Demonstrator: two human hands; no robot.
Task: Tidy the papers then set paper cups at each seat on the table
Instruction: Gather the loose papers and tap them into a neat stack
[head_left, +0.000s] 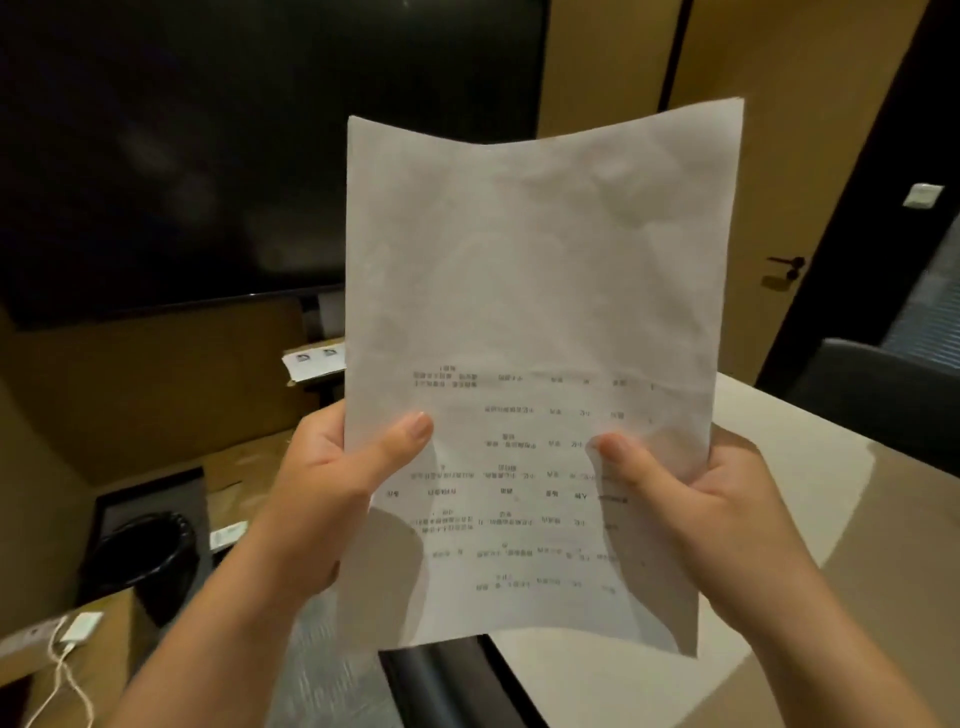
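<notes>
both hands, left (332, 483) and right (711, 499), grip the paper (535, 291) upright between them.

Table (810, 525) right bare, free to reach; chair back (883, 395) beyond; bin (148, 551) low left.

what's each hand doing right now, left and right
Left hand: closed on the left edge of the crinkled white printed paper sheet, thumb in front.
Right hand: closed on the sheet's right edge.
</notes>
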